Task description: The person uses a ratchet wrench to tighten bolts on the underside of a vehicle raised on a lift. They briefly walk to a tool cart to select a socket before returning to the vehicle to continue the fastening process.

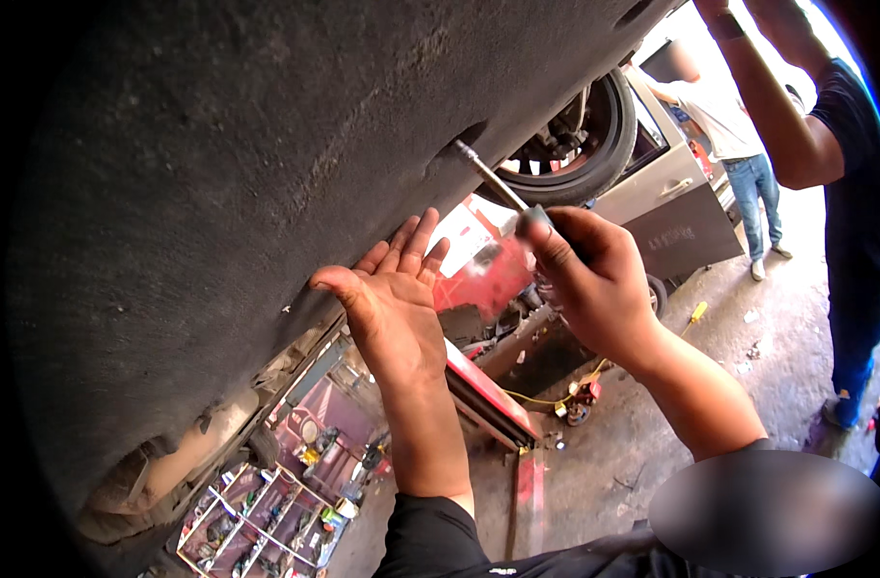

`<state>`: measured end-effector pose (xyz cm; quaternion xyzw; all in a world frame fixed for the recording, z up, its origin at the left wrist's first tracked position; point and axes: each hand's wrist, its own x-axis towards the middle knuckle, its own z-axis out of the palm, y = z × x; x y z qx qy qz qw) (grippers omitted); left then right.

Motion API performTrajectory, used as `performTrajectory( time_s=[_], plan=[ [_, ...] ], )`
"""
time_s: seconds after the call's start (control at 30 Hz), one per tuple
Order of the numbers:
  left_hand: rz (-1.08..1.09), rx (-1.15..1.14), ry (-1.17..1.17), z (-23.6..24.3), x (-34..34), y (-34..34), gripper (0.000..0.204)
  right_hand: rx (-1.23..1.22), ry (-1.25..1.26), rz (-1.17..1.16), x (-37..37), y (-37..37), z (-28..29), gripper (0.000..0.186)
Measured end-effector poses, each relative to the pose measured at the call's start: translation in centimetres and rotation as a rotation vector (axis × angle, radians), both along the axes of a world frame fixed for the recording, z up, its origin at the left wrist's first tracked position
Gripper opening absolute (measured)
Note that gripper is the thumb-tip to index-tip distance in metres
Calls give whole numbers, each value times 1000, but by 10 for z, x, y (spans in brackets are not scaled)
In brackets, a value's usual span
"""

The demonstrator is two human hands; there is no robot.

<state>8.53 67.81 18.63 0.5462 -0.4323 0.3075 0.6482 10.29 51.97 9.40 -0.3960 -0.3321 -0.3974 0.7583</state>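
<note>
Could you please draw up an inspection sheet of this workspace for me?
Surface: dark, rough panel overhead, with an opening in it.
Job's things: hand tool with a silver shaft, tip at the opening; whether it reaches inside cannot be told.
Clutter: loaded rack at lower left; small white debris on the floor.
Grips: left grip open near the panel, contact unclear; right grip closed around the tool's handle.
Cables: thin yellow cable on the floor.
Surroundings: tyre, pale car door, person in a white top, person in dark clothing.
</note>
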Motion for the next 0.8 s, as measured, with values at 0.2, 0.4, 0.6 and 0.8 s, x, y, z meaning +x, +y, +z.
performTrajectory(
  time_s=[0.2,0.4,0.6,0.8],
  plan=[
    [-31,71,-28,0,2,7,102,-24,112,1424,3,-22,-4,41],
    [31,67,-17,2,-3,10,95,-162,-83,-835,-1,4,1,31],
    [13,112,-3,-1,2,15,103,-63,-101,-126,-1,7,9,25],
    [-30,90,-8,-4,4,10,94,-181,13,914,11,-20,9,34]
  ],
)
